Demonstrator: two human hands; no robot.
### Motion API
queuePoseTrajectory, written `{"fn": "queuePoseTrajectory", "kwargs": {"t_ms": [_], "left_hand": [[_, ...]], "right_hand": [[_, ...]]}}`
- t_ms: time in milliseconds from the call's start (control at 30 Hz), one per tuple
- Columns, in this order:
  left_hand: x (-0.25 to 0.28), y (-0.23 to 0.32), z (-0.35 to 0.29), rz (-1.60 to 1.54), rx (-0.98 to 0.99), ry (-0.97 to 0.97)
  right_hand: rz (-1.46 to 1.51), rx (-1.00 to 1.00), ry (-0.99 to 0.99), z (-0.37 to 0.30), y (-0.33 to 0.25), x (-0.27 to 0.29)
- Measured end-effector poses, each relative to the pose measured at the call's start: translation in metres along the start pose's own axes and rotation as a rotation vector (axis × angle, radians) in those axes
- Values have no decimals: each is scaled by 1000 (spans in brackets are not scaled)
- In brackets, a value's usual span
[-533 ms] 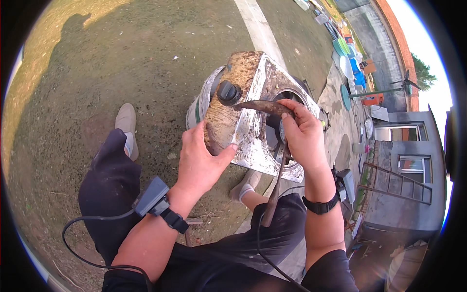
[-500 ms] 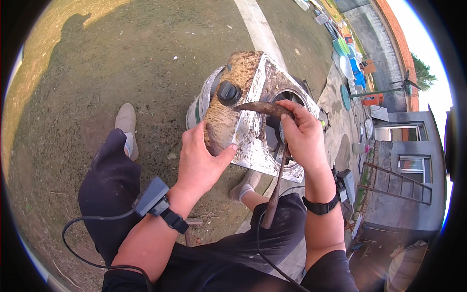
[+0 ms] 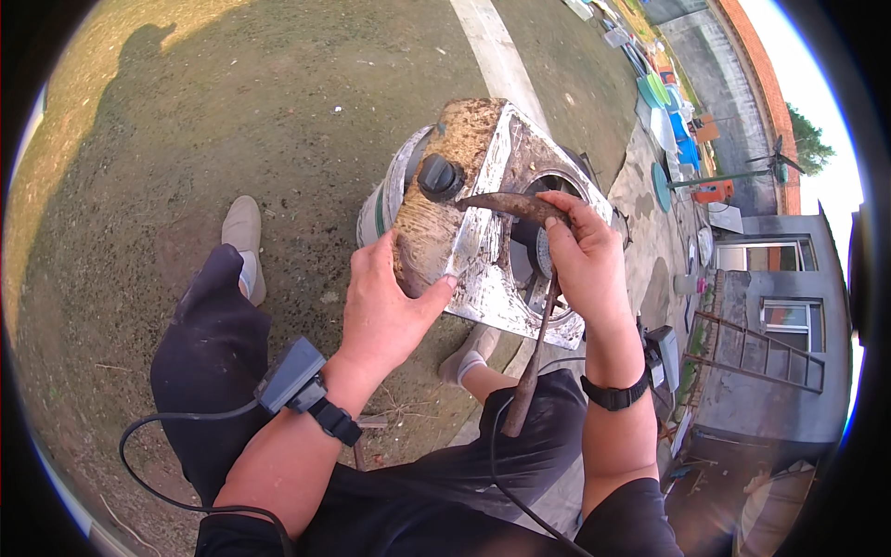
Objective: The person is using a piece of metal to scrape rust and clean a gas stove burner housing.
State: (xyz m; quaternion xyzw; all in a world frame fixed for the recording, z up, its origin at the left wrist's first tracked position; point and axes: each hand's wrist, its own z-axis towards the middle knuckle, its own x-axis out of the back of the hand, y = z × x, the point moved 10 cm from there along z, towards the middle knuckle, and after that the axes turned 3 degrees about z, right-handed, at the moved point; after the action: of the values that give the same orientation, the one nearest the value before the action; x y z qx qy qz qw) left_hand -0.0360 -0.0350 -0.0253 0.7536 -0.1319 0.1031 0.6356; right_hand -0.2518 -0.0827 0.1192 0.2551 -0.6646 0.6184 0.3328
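A grimy, white and yellow-brown fan housing (image 3: pixel 483 243) stands tilted before me, with a round opening showing dark blades and a black knob (image 3: pixel 440 177) on its greasy side. My left hand (image 3: pixel 383 302) grips its near left edge, thumb on the white face and fingers along the brown side. In my right hand (image 3: pixel 589 262) is a rusty sickle (image 3: pixel 522 204), pinched at the blade near the handle. Its blade tip points left, close below the knob, and the long handle hangs toward my knee. A pale round container (image 3: pixel 373 215) shows partly behind and under the housing.
My two feet stand on bare, dark ground. A pale concrete strip (image 3: pixel 497 51) runs beyond the housing. To the right are a pedestal fan (image 3: pixel 719 177), assorted basins and boxes, a ladder (image 3: pixel 756 353) and a grey building. Cables hang from devices on both wrists.
My right hand and the sickle have shifted slightly to the right, the blade tip moving along the housing's side edge. My left hand keeps its grip, almost unmoved.
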Motion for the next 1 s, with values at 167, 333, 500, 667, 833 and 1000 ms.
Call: {"fn": "queuePoseTrajectory", "kwargs": {"t_ms": [167, 333, 500, 667, 833, 1000], "left_hand": [[0, -1, 0, -7, 19, 2], [-1, 1, 1, -3, 15, -7], [-1, -2, 0, -10, -2, 5], [-2, -2, 0, -10, 7, 4], [0, -3, 1, -6, 15, -9], [-1, 1, 1, -1, 12, -6]], "right_hand": [[44, -87, -18, 3, 6, -5], [-35, 110, 1, -1, 1, -13], [103, -57, 21, 2, 9, -11], [146, -45, -82, -10, 4, -20], [85, -24, -59, -14, 9, -16], [214, -79, 6, -15, 20, -3]]}}
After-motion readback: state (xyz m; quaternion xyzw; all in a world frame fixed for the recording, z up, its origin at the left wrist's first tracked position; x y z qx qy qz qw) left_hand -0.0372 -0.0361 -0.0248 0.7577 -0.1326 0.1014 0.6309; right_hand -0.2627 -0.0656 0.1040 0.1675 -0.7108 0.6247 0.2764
